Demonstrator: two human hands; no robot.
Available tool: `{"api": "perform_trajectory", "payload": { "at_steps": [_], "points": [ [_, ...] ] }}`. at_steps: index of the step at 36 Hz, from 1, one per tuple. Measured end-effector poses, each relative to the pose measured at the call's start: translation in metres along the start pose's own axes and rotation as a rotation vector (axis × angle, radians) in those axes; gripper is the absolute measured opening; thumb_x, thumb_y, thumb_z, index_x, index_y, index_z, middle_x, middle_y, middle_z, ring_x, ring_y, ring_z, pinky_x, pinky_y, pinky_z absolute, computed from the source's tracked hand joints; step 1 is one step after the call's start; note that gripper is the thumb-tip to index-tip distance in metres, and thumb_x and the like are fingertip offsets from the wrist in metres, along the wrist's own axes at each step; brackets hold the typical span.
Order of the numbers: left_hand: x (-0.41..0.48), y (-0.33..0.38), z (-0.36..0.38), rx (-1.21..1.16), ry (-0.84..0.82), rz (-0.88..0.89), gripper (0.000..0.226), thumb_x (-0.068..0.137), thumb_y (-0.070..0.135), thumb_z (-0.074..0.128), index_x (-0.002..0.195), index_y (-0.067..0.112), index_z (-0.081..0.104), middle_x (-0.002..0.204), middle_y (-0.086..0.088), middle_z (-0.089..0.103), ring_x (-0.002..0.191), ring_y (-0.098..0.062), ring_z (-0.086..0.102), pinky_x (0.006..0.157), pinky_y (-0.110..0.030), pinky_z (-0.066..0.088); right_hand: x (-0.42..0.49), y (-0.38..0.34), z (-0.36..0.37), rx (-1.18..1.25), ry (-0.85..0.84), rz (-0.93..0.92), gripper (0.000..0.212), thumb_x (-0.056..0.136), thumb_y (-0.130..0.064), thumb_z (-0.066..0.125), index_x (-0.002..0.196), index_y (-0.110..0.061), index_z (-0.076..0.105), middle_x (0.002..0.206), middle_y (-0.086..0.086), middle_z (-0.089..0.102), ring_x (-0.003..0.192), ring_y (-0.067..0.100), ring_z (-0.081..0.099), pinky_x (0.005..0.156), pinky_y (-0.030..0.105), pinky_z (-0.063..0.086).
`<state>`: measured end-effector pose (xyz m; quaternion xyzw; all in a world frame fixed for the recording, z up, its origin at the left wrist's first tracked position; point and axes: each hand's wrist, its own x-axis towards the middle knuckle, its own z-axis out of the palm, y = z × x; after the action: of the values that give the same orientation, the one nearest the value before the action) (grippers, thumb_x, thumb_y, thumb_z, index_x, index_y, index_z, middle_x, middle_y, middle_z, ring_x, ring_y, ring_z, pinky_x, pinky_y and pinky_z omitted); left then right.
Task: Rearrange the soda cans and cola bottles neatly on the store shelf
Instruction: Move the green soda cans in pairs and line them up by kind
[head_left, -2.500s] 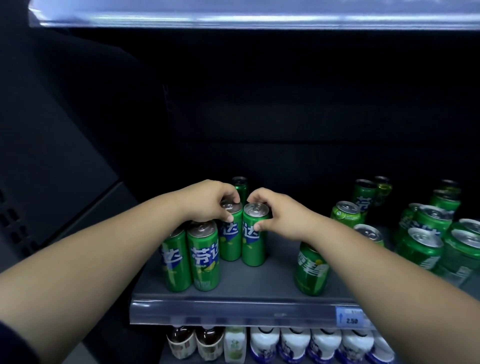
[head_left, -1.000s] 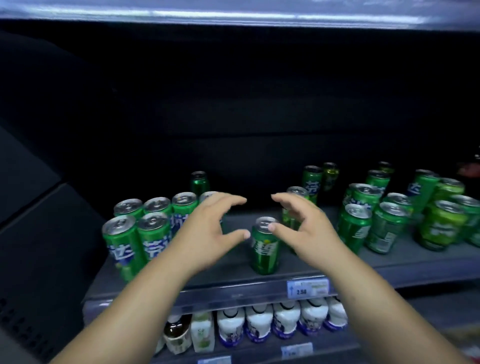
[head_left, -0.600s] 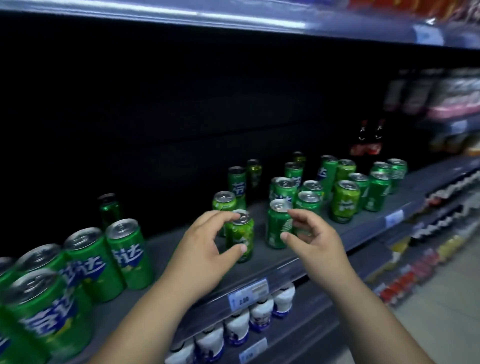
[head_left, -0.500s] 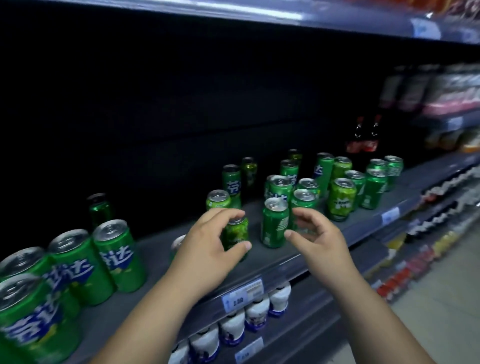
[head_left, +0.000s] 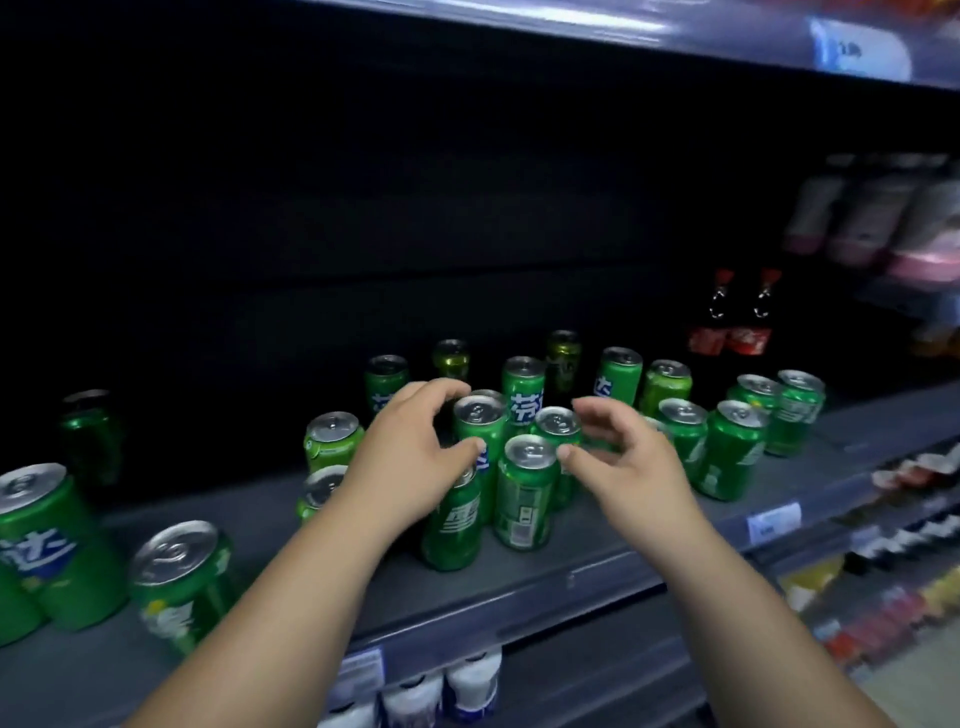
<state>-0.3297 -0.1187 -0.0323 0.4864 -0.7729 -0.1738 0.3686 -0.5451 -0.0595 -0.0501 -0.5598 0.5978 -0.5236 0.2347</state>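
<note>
Green soda can (head_left: 523, 499) stands upright near the shelf (head_left: 597, 556) front, just left of my right grip (head_left: 623, 467), which is released and cupped, the nearer one. My left grip (head_left: 410, 457) arches over the neighbouring can (head_left: 451, 525); whether it clasps, I cannot tell.

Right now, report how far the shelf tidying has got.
Done: a few green cans look grouped at the left end of the shelf. In hand: the left hand and right hand arch around the middle cluster; neither plainly grips a can. Left: the cans on the right are scattered, some far back, and the two cola bottles stand behind them.
</note>
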Motion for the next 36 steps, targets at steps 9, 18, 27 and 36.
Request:
{"api": "perform_trajectory", "payload": {
  "at_steps": [9,18,27,36],
  "points": [
    [0.028,0.006,0.02,0.085,-0.077,-0.166,0.069,0.072,0.035,0.082,0.134,0.034,0.051,0.131,0.011,0.057,0.118,-0.011,0.056,0.097,-0.03,0.046,0.095,0.009,0.006,-0.263,-0.225,-0.108,0.056,0.079,-0.023,0.081,0.13,-0.03,0.058,0.132,-0.004,0.058,0.118,0.015,0.057,0.099,0.036,0.049],
    [0.037,0.001,0.026,-0.052,-0.116,-0.251,0.063,0.068,0.028,0.086,0.123,0.039,0.059,0.11,0.018,0.067,0.099,-0.002,0.064,0.088,-0.029,0.053,0.154,0.02,0.016,-0.431,-0.37,-0.097,0.076,0.078,-0.018,0.083,0.145,-0.018,0.048,0.139,0.008,0.058,0.119,0.023,0.059,0.091,0.026,0.048],
    [0.04,0.003,0.023,-0.126,0.004,-0.223,0.064,0.064,0.027,0.09,0.12,0.036,0.061,0.111,0.018,0.065,0.101,0.0,0.061,0.095,-0.033,0.05,0.164,0.032,0.024,-0.407,-0.373,-0.13,0.067,0.077,-0.017,0.083,0.136,-0.022,0.051,0.118,0.007,0.065,0.099,0.02,0.064,0.079,0.024,0.049],
    [0.05,0.033,-0.021,-0.127,0.138,-0.107,0.061,0.065,0.027,0.089,0.116,0.037,0.058,0.107,0.019,0.064,0.1,0.007,0.06,0.089,-0.021,0.049,0.162,-0.017,-0.013,-0.281,-0.259,-0.27,0.061,0.064,-0.03,0.086,0.11,-0.044,0.049,0.106,-0.003,0.069,0.091,0.016,0.067,0.084,0.041,0.058]
  ]
}}
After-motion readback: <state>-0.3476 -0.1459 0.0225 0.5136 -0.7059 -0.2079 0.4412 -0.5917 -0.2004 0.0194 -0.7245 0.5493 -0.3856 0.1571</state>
